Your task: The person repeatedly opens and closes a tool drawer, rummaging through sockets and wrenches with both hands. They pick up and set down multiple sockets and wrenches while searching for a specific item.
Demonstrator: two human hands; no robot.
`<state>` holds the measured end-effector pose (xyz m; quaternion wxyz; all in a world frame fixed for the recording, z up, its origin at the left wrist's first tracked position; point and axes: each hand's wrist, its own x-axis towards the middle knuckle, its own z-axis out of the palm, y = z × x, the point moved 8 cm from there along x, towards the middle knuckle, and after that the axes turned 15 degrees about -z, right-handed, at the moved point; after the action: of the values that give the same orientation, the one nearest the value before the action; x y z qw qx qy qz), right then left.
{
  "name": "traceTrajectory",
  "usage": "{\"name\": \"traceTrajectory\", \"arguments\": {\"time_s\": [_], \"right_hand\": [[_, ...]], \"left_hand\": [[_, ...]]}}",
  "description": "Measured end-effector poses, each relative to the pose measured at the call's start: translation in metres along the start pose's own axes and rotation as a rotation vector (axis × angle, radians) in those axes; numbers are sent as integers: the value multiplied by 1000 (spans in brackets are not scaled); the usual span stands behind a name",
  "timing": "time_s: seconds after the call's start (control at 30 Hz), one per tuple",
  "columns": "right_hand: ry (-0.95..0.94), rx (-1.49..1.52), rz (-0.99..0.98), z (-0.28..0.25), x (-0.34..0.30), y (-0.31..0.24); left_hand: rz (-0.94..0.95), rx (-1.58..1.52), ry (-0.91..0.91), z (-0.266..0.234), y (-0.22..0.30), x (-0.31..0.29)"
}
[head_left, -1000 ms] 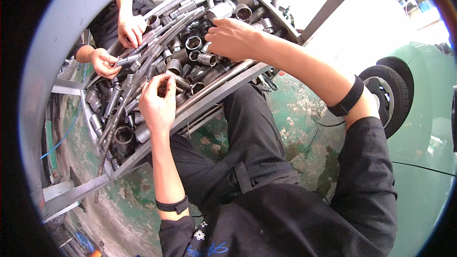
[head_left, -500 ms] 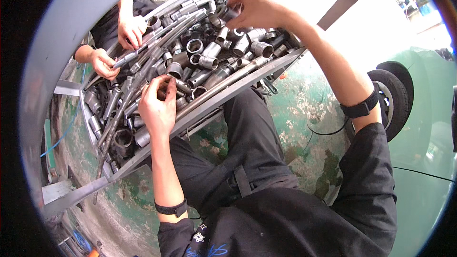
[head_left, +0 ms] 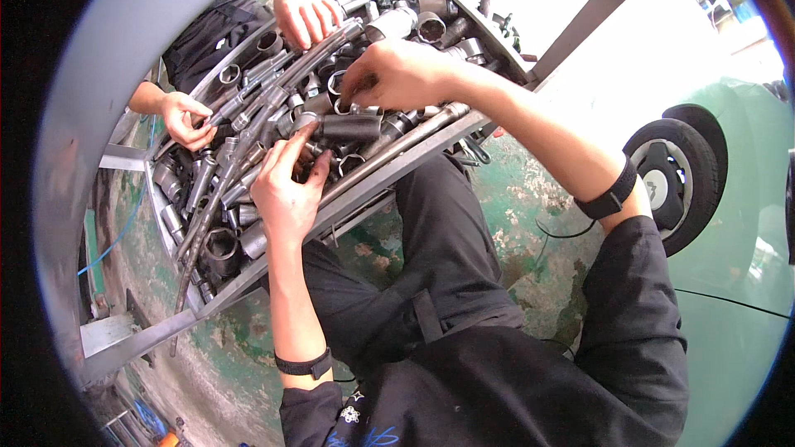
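A metal tray [head_left: 377, 180] full of loose sockets and long bars lies in front of me. My left hand [head_left: 288, 190] is over its near side, thumb and index finger apart. The index fingertip touches the end of a socket [head_left: 306, 121], beside a long dark socket [head_left: 352, 128]. Over the middle of the heap, my right hand [head_left: 397, 76] reaches down with bent fingers, close to a ring-shaped socket [head_left: 335, 83]. Its fingertips are partly hidden, and what they hold cannot be made out. Several long bars [head_left: 273, 103] lie across the heap.
Across the tray, a co-worker's one hand [head_left: 305, 15] rests over the bars and the other hand [head_left: 184, 122] touches a slim metal piece. At right stand a wheel [head_left: 669, 186] and a pale green car body [head_left: 737, 273]. A slanted metal post [head_left: 600, 12] rises at the far right corner.
My right hand has come from the tray's far side toward its middle. My left thumb and index finger have spread. One co-worker hand has moved farther away and to the right.
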<state>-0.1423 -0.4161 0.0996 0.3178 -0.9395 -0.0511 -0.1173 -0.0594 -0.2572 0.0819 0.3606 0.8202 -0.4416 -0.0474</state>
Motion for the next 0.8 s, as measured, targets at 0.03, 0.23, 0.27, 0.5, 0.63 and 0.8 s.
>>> {"name": "traceTrajectory", "arguments": {"time_s": [0.03, 0.23, 0.27, 0.5, 0.63, 0.8], "right_hand": [[-44, -79, 39, -3, -4, 10], [-536, -452, 92, 23, -27, 35], [-560, -509, 84, 26, -26, 34], [-630, -829, -121, 34, -13, 12], [-544, -895, -202, 32, -11, 5], [-554, -788, -180, 26, -17, 11]], "left_hand": [[-3, 46, 1, 1, 0, 1], [-62, -11, -18, 3, -6, 0], [-53, -6, -8, 3, -6, 0], [-83, -12, -3, 3, -9, 0], [-84, -20, 2, 2, -10, 1], [-104, -62, 14, 3, -14, 0]]}}
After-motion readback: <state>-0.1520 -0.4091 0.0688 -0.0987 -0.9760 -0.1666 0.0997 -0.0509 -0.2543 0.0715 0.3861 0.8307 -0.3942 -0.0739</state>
